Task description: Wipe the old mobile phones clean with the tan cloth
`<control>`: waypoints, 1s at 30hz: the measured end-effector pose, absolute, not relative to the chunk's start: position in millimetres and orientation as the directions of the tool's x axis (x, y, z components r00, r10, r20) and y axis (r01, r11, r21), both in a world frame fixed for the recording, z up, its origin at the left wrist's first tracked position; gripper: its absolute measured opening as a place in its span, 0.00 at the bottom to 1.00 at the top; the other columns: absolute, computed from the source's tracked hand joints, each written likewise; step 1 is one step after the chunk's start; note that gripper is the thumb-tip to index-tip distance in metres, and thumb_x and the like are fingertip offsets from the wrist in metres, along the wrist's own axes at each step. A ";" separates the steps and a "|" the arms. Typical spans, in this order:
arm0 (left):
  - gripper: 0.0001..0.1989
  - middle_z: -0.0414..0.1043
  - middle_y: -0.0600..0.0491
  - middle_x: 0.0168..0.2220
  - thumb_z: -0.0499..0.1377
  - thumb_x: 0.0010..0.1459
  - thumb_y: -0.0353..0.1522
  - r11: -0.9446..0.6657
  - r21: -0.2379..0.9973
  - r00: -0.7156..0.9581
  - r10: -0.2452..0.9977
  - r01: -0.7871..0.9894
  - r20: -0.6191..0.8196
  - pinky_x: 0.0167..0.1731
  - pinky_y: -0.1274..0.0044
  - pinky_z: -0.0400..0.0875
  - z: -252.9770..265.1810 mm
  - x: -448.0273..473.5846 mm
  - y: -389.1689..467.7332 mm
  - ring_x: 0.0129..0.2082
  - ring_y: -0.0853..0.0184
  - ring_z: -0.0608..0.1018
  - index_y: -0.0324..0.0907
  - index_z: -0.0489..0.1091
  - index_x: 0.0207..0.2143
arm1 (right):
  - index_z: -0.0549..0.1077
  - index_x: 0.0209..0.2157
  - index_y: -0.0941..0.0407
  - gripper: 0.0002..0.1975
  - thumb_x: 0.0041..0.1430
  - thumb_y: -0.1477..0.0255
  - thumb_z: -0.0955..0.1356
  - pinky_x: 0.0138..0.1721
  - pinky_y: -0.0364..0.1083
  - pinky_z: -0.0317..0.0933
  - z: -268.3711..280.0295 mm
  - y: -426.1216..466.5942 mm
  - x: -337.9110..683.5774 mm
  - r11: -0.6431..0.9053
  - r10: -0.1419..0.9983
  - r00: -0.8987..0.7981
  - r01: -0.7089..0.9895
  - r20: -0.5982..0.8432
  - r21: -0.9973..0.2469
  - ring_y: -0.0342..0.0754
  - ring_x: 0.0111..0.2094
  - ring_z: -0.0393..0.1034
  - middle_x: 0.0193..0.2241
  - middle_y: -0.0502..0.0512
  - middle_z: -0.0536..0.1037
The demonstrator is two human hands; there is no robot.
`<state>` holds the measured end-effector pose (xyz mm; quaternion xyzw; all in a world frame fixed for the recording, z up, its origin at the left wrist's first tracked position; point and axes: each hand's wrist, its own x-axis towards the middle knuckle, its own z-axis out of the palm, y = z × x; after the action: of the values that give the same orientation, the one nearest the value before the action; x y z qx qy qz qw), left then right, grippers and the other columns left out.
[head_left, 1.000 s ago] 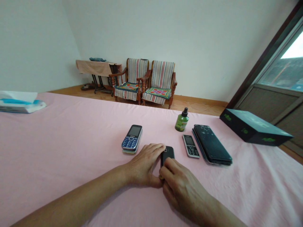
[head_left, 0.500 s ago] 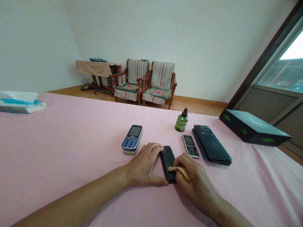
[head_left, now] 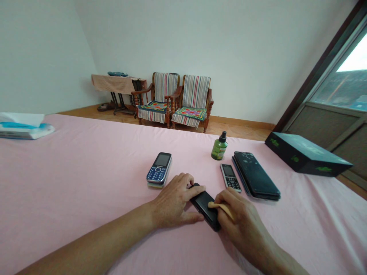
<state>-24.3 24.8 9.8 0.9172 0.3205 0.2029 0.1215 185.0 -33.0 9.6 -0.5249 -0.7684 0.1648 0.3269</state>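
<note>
The black mobile phone [head_left: 203, 200] is held at its far end by the left hand [head_left: 172, 201]. Over its near half, a tan stick [head_left: 221, 206], rear end hidden, is gripped by the right hand [head_left: 241, 214].

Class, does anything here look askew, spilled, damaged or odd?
Mildly: the large phones at right are stacked unevenly, edges out of line. Pale patches mark the top one; damage, pattern or glare, I cannot tell. The black phone lies slanted, touched by the left hand. Nothing looks spilled; the green bottle stands upright.
</note>
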 end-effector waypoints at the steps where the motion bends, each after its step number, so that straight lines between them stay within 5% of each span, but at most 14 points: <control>1: 0.30 0.64 0.46 0.45 0.68 0.49 0.47 -0.756 0.352 0.702 0.649 0.552 0.295 0.44 0.65 0.67 10.5 -23.7 23.9 0.44 0.54 0.69 0.44 0.68 0.51 | 0.67 0.28 0.54 0.09 0.53 0.82 0.62 0.29 0.44 0.57 9.3 -33.8 187.3 0.393 0.912 -0.214 0.702 0.351 -0.594 0.47 0.28 0.67 0.27 0.51 0.70; 5: 0.23 0.67 0.48 0.40 0.70 0.46 0.45 -0.701 0.355 0.638 0.712 0.619 0.294 0.40 0.68 0.67 13.3 -22.3 20.1 0.41 0.56 0.69 0.41 0.69 0.37 | 0.67 0.29 0.53 0.07 0.55 0.79 0.62 0.27 0.44 0.58 8.1 -38.2 193.3 0.419 0.880 -0.161 0.709 0.448 -0.568 0.46 0.27 0.67 0.27 0.51 0.70; 13: 0.21 0.67 0.49 0.35 0.68 0.48 0.46 -0.662 0.307 0.610 0.749 0.684 0.259 0.34 0.70 0.66 14.6 -21.5 14.6 0.36 0.57 0.71 0.40 0.66 0.31 | 0.67 0.31 0.54 0.10 0.56 0.82 0.60 0.28 0.44 0.58 -5.0 -41.0 183.2 0.451 0.873 -0.220 0.707 0.436 -0.545 0.47 0.28 0.67 0.28 0.53 0.69; 30: 0.17 0.68 0.49 0.34 0.66 0.51 0.43 -0.683 0.332 0.645 0.728 0.651 0.231 0.32 0.72 0.66 15.7 -19.5 13.0 0.34 0.60 0.71 0.40 0.67 0.33 | 0.69 0.30 0.57 0.13 0.61 0.82 0.58 0.30 0.46 0.57 -11.5 -39.6 180.5 0.460 0.882 -0.255 0.653 0.397 -0.602 0.48 0.30 0.65 0.29 0.56 0.68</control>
<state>-19.5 13.0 15.7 0.9003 0.3828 0.1753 0.1100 180.5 -39.6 -11.5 -0.4944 -0.7758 0.1599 0.3580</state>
